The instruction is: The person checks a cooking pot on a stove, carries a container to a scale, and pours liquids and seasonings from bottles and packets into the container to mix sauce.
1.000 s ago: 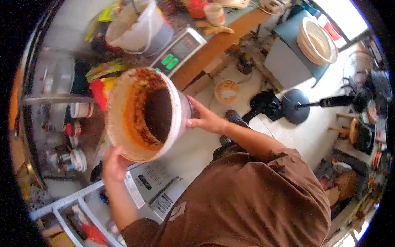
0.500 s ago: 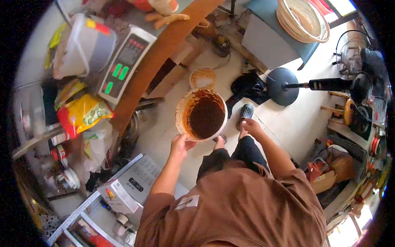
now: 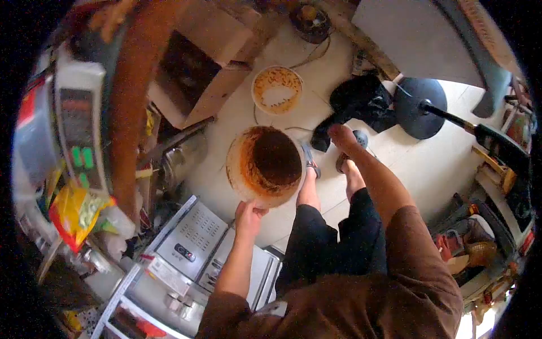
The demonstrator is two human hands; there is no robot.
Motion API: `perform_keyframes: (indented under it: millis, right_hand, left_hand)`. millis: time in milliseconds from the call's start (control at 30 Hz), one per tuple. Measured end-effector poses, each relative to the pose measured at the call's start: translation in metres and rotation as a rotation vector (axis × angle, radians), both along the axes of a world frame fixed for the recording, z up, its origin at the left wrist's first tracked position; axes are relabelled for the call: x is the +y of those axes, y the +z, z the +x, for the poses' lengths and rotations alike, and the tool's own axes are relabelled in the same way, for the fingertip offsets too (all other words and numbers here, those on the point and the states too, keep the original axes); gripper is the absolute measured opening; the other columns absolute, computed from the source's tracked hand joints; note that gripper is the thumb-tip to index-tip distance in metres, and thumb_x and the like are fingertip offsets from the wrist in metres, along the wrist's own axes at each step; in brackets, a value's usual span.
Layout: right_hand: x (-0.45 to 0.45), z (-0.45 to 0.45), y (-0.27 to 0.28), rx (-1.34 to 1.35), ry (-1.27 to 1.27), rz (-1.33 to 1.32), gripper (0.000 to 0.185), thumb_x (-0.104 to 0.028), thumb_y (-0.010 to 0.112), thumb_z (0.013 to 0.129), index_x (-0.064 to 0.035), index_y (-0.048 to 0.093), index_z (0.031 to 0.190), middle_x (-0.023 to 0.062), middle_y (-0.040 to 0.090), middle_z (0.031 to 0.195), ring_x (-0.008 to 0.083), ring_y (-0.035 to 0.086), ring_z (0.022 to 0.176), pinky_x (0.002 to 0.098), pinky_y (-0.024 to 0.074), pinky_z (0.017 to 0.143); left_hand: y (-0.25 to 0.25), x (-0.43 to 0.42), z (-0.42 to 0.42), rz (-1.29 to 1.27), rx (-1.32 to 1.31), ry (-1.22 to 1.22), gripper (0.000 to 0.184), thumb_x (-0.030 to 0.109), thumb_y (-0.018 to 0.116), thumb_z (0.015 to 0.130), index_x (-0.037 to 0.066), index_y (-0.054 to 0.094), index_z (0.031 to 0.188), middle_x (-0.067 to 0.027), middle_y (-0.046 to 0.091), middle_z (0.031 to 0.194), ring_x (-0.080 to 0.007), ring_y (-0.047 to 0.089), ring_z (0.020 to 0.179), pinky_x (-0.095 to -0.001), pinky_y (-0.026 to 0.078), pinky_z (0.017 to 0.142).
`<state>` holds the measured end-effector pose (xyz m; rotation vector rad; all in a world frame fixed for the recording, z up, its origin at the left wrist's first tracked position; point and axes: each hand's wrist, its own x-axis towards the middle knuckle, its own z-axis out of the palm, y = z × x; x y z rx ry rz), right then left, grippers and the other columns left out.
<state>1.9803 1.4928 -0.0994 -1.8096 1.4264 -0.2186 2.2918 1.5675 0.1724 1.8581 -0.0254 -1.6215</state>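
Observation:
A white bucket [image 3: 240, 175] hangs over the floor in front of me, tilted, its inner wall smeared orange-brown. Dark brown paste [image 3: 276, 158] lies deep inside it. My left hand [image 3: 248, 217] is closed on the bucket's near rim. My right hand [image 3: 341, 138] is apart from the bucket, above the floor near my right foot; its fingers are hidden from view. Beyond the bucket, a round white lid [image 3: 259, 90] with orange-brown smears rests on the floor.
A black plastic bag [image 3: 361, 99] and a fan's round base [image 3: 420, 107] stand right of the lid. To the left are a cardboard box [image 3: 197, 101], a digital scale [image 3: 82, 124] and a yellow-red packet [image 3: 79, 214]. A grey metal cabinet [image 3: 192, 231] stands low at left.
My view has shifted down and right, so the scale and table slide left. The bucket is more tilted, and more of the lid shows. My right hand has reached farther forward.

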Motion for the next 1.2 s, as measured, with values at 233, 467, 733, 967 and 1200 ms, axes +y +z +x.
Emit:
perform_keyframes:
  millis: [233,467,733,967,1200]
  right_hand:
    - [-0.087,0.109,-0.168,-0.317,-0.786,0.397,0.019,-0.015,0.051,0.081,-0.0008,0.063,0.085,0.0151,0.062,0.089,0.0306,0.060,0.090,0.0428,0.0477,0.081]
    - [-0.103,0.128,-0.197,-0.023,-0.682,0.322,0.019,-0.016,0.053,0.083,-0.0008,0.062,0.088,0.0150,0.062,0.082,0.0294,0.062,0.088,0.0394,0.0504,0.075]
    - [-0.030,-0.028,-0.044,-0.682,-1.184,0.218,0.023,-0.024,0.055,0.091,-0.0025,0.058,0.096,0.0027,0.059,0.084,0.0126,0.056,0.076,0.0268,0.0471,0.069]
    - [0.037,-0.169,0.112,-0.402,-1.253,0.080,0.022,-0.023,0.051,0.094,-0.0018,0.056,0.095,0.0029,0.058,0.088,0.0110,0.055,0.082,0.0269,0.0455,0.077]
    - [0.063,-0.194,0.123,-0.371,-1.300,0.113,0.022,-0.023,0.051,0.094,-0.0022,0.055,0.097,0.0023,0.058,0.088,0.0099,0.054,0.082,0.0259,0.0449,0.077]
  left_hand:
    - [-0.071,0.019,0.053,0.017,-0.053,0.008,0.036,0.012,0.054,0.084,0.002,0.046,0.118,-0.0109,0.058,0.104,-0.0216,0.060,0.086,-0.0357,0.052,0.069]
    - [-0.096,0.016,0.065,0.003,-0.134,-0.004,0.037,0.012,0.056,0.083,0.005,0.047,0.118,-0.0088,0.057,0.107,-0.0207,0.059,0.087,-0.0357,0.050,0.070]
    - [-0.121,-0.021,0.008,0.043,-0.003,-0.184,0.026,0.017,0.056,0.084,0.003,0.051,0.106,-0.0083,0.060,0.095,-0.0191,0.060,0.082,-0.0322,0.050,0.070]
    - [-0.228,-0.097,-0.112,-0.131,0.178,-0.279,0.021,0.021,0.059,0.084,0.002,0.053,0.090,-0.0093,0.061,0.078,-0.0185,0.061,0.069,-0.0311,0.052,0.067]
    - [-0.338,-0.175,-0.216,-0.206,0.142,-0.100,0.018,0.018,0.057,0.085,0.001,0.051,0.088,-0.0107,0.059,0.079,-0.0200,0.061,0.069,-0.0304,0.053,0.062]
